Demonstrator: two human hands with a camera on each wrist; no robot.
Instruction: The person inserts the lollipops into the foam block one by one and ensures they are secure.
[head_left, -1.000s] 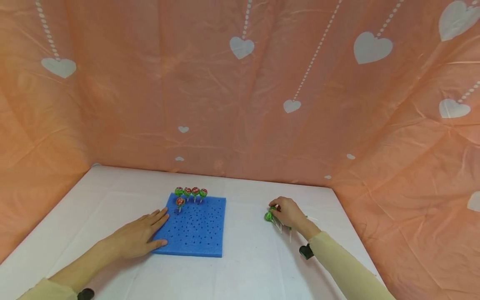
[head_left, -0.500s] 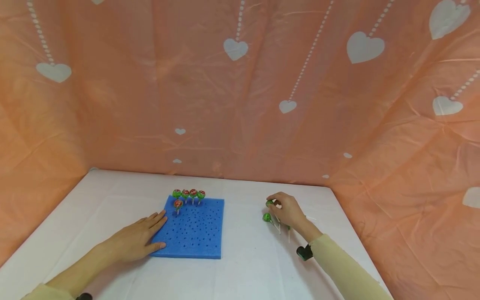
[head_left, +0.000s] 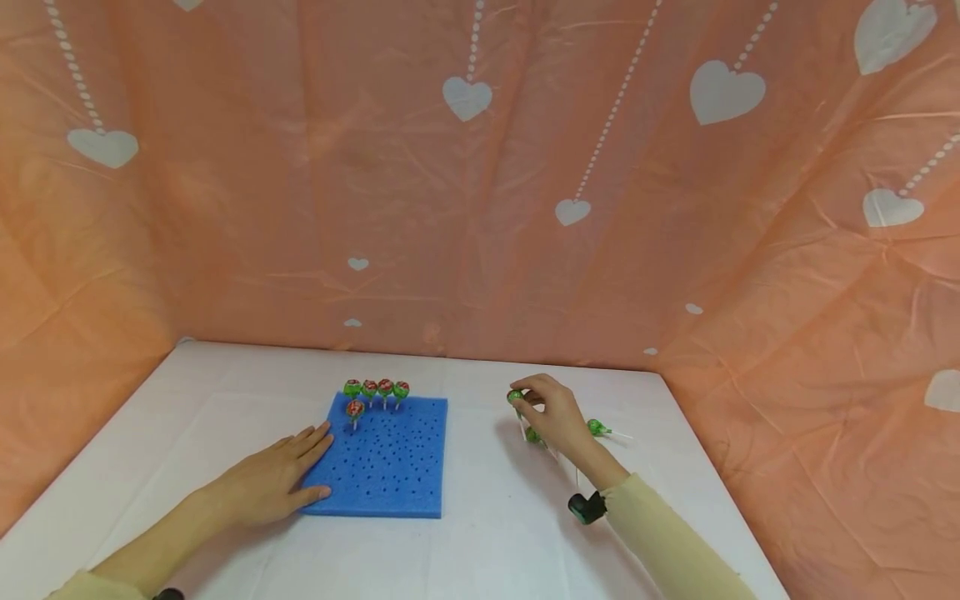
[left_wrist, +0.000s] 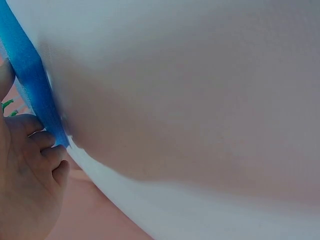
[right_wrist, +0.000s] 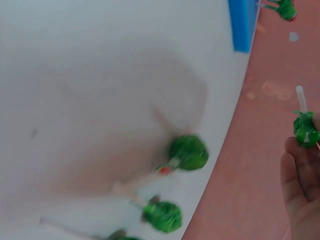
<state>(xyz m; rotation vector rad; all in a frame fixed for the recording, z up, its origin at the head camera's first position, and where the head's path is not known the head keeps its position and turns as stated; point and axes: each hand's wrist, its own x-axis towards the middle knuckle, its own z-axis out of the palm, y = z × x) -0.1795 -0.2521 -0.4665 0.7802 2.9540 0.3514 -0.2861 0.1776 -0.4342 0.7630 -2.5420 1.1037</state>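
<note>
My right hand (head_left: 558, 417) pinches a green-wrapped lollipop (right_wrist: 305, 129) by its head, raised over the table, its white stick pointing down in the head view. Beneath that hand lie more green lollipops (right_wrist: 189, 152), partly hidden by it in the head view. My left hand (head_left: 273, 479) rests with straight fingers on the left edge of a blue foam board (head_left: 397, 492) dotted with small holes. Several red-and-green lollipops (head_left: 386, 387) stand upright in the board's far left part, most in a back row and one lollipop (head_left: 355, 409) in front of them.
A loose lollipop (head_left: 597, 427) lies to the right of my right hand, its stick pointing right. The white table (head_left: 487, 533) ends at an orange curtain (head_left: 420, 208) with pale hearts, behind and at both sides. A dark device (head_left: 587, 507) sits at my right wrist.
My right hand has picked a lollipop up from the loose ones and carried it up and to the left. The left hand stays on the board. The head view has shifted slightly.
</note>
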